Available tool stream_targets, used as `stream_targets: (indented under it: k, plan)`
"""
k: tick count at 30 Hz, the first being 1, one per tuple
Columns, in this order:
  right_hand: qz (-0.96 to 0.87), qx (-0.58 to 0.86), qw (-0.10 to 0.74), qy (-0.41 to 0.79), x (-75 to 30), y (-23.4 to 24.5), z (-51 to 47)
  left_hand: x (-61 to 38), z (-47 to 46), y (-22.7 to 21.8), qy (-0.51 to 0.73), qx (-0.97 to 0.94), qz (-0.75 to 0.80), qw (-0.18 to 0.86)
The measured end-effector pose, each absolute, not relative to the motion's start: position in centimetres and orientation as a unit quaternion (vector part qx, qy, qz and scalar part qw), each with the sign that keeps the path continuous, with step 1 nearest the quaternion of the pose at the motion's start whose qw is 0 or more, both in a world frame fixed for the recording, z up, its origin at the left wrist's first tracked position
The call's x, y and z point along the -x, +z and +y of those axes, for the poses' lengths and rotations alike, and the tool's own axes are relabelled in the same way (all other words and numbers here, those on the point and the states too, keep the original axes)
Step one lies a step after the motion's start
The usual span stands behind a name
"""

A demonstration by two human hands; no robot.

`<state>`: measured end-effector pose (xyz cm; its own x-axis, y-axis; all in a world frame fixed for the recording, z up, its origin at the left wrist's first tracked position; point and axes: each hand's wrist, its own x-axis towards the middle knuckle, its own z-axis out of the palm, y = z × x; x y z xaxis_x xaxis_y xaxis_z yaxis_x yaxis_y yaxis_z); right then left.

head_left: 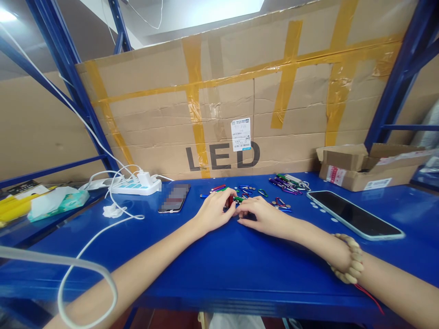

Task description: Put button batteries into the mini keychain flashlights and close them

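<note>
At the middle of the blue table, my left hand (215, 211) is closed around a small shiny red piece (230, 201), which is mostly hidden by the fingers. My right hand (262, 214) meets it from the right, its curled fingertips touching near the left fingertips. What the right fingers pinch, if anything, is hidden. Just beyond the hands lie several small coloured carabiners, among them a green one (262, 193) and a red one (280, 202). Red and purple tubes (218, 188) lie behind my left hand. Small round discs are scattered among them.
Farther right lies a bundle of coloured metal tubes with clips (286, 183). A phone in a pale case (356, 214) and an open carton (356, 173) are at right. To the left are another phone (174, 198), a power strip (137, 184) and looping white cable (85, 246). Cardboard (154, 123) stands behind.
</note>
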<state>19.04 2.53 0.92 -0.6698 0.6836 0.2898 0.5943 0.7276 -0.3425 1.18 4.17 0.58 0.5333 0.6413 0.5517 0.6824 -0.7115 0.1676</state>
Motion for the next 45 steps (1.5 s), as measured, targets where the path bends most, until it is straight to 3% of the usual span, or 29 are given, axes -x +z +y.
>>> stream_targets:
  k: [45]
  plan:
    - [-0.913,0.335,0.204,0.107,-19.25,0.78,2.88,-0.99,4.58,0.18,-0.33,0.871,-0.362,0.041]
